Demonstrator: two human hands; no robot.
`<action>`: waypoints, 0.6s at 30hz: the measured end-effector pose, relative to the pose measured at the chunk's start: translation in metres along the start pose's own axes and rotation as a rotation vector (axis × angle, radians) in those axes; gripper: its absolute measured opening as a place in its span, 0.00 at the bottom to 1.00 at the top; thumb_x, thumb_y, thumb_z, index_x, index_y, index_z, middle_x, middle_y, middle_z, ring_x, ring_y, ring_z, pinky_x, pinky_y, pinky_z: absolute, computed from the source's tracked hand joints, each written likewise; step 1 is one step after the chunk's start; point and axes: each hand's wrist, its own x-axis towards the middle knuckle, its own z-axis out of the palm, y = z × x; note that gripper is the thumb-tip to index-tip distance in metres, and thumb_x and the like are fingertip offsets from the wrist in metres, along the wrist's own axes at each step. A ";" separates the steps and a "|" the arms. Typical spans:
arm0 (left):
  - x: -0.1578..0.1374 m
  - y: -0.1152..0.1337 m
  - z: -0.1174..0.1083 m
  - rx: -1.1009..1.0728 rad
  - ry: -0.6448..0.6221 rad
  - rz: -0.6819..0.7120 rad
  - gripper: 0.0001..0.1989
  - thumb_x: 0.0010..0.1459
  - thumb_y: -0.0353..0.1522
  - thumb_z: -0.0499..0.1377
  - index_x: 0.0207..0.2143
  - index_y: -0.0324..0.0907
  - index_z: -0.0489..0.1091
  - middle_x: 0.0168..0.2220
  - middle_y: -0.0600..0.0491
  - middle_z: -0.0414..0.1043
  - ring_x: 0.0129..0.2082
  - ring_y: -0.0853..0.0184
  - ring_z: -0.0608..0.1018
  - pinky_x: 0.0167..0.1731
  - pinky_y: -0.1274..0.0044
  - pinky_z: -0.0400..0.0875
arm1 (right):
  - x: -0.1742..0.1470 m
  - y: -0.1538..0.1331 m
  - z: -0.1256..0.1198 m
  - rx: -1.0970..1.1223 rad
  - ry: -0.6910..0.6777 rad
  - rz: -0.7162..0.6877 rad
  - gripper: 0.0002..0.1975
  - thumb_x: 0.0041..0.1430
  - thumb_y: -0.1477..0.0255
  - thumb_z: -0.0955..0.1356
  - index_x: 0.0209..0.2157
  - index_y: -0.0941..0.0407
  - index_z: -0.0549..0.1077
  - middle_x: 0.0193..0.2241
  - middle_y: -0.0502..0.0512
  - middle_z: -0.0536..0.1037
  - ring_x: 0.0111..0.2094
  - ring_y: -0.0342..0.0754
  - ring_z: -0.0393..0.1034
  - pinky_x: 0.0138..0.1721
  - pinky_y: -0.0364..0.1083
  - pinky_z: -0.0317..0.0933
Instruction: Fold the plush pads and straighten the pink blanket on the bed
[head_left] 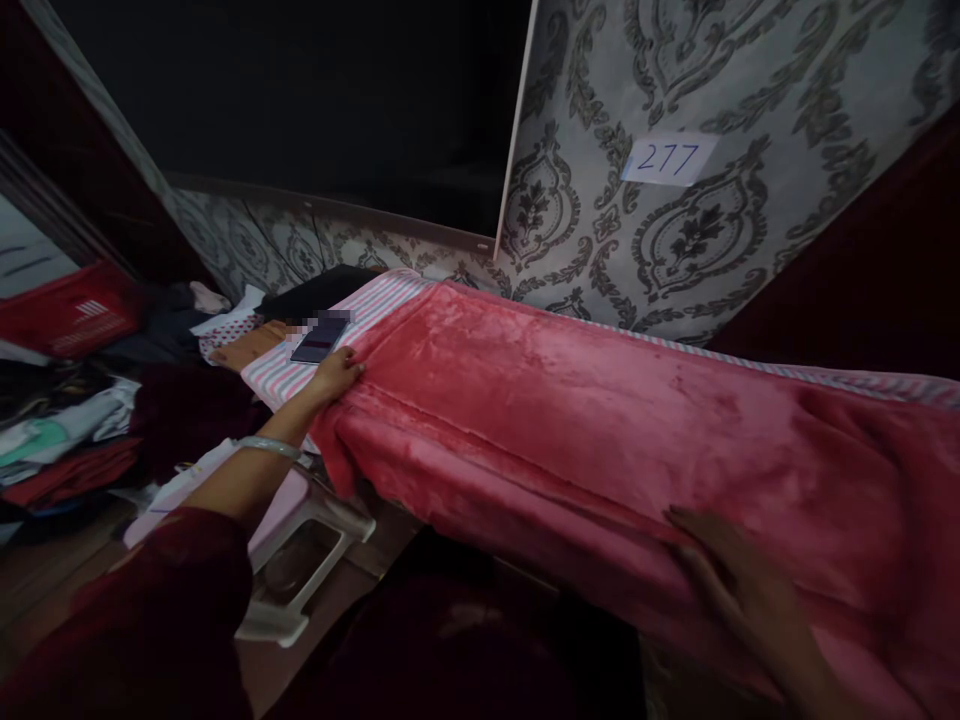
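Left hand (337, 375) grips red blanket (600, 420); right hand (742, 590) presses it.

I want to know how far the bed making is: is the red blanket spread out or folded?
Spread out: the red blanket lies flat along the bed, left hand at its corner, right hand on its near edge.

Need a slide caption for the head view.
Both hands, left hand and right hand, press a red blanket on a striped bed.
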 end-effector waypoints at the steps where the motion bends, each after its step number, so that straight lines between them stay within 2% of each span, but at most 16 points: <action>1: 0.000 0.001 0.000 0.023 0.005 0.013 0.11 0.46 0.38 0.62 0.32 0.46 0.68 0.32 0.51 0.73 0.41 0.56 0.76 0.39 0.73 0.70 | 0.000 0.002 -0.002 0.003 0.004 0.034 0.18 0.68 0.64 0.61 0.48 0.54 0.79 0.46 0.58 0.83 0.46 0.57 0.78 0.49 0.57 0.72; 3: 0.001 0.003 -0.001 0.083 -0.005 0.045 0.09 0.47 0.39 0.62 0.28 0.46 0.66 0.29 0.51 0.71 0.38 0.57 0.76 0.37 0.74 0.68 | 0.002 0.007 -0.006 -0.022 0.013 0.072 0.19 0.69 0.63 0.60 0.48 0.55 0.78 0.44 0.59 0.83 0.45 0.57 0.78 0.47 0.56 0.72; 6: 0.001 0.004 -0.002 0.123 -0.029 0.046 0.11 0.49 0.41 0.62 0.23 0.46 0.64 0.25 0.51 0.69 0.35 0.57 0.76 0.35 0.73 0.68 | 0.007 0.014 -0.005 -0.099 -0.005 0.017 0.21 0.69 0.60 0.61 0.49 0.56 0.78 0.45 0.61 0.82 0.46 0.59 0.77 0.48 0.58 0.71; 9: 0.002 0.000 -0.002 0.081 -0.011 -0.002 0.11 0.48 0.42 0.62 0.27 0.44 0.69 0.27 0.50 0.73 0.37 0.56 0.77 0.35 0.72 0.69 | 0.010 0.019 0.001 -0.148 -0.045 -0.040 0.22 0.68 0.62 0.60 0.51 0.57 0.78 0.46 0.62 0.81 0.48 0.61 0.76 0.51 0.61 0.69; 12: 0.005 -0.003 0.000 0.036 -0.003 -0.048 0.14 0.47 0.42 0.62 0.33 0.42 0.72 0.29 0.50 0.75 0.36 0.57 0.78 0.33 0.73 0.70 | 0.012 0.023 0.003 -0.153 -0.078 -0.015 0.21 0.68 0.67 0.58 0.49 0.57 0.78 0.46 0.62 0.81 0.47 0.60 0.76 0.48 0.59 0.70; 15: 0.007 -0.003 -0.001 -0.005 -0.014 -0.081 0.14 0.46 0.41 0.61 0.31 0.41 0.73 0.25 0.51 0.73 0.30 0.60 0.77 0.28 0.74 0.69 | 0.014 0.025 -0.008 -0.160 -0.018 0.050 0.18 0.67 0.68 0.57 0.42 0.55 0.78 0.41 0.62 0.81 0.43 0.60 0.76 0.43 0.57 0.71; 18: 0.004 -0.001 -0.006 -0.045 -0.041 -0.086 0.12 0.47 0.41 0.60 0.27 0.41 0.71 0.22 0.53 0.70 0.24 0.63 0.73 0.25 0.75 0.68 | 0.012 0.026 -0.024 -0.190 0.109 0.096 0.14 0.64 0.68 0.59 0.39 0.53 0.75 0.37 0.61 0.79 0.40 0.60 0.75 0.40 0.56 0.71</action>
